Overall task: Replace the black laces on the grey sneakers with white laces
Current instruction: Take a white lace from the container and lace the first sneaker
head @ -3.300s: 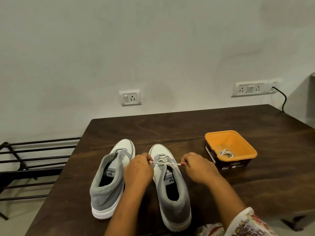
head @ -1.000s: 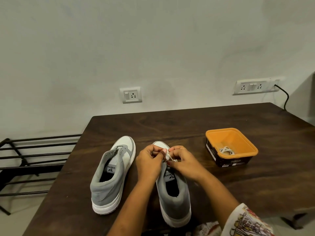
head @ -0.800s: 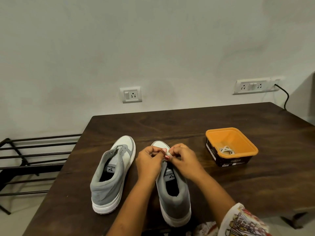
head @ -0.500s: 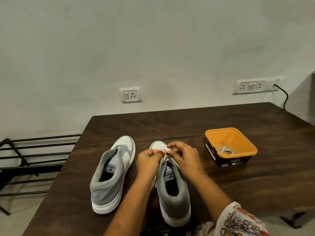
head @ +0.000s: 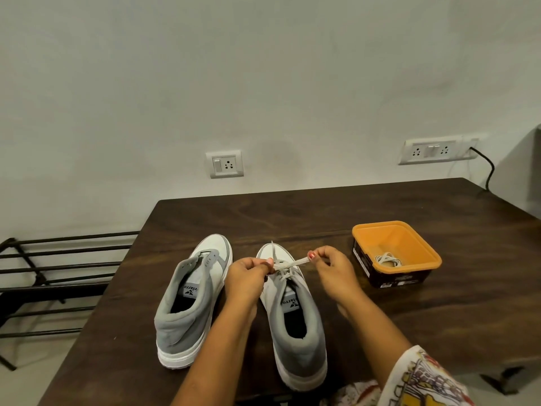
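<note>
White lace point(head: 298, 261) on the right sneaker point(head: 310, 326) is pinched between the hands, left hand point(head: 247, 278) and right hand point(head: 333, 273)

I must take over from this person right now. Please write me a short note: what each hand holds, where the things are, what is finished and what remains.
Left hand: pinches the white lace over the laced sneaker.
Right hand: pinches the same lace, which is stretched between the two hands.
Things: both sneakers stand on the table, the unlaced sneaker on the left. A second white lace lies coiled in the orange tub. No black laces in view.
Done: one sneaker threaded white.
Left: probably finish the knot, then lace the other sneaker.
</note>
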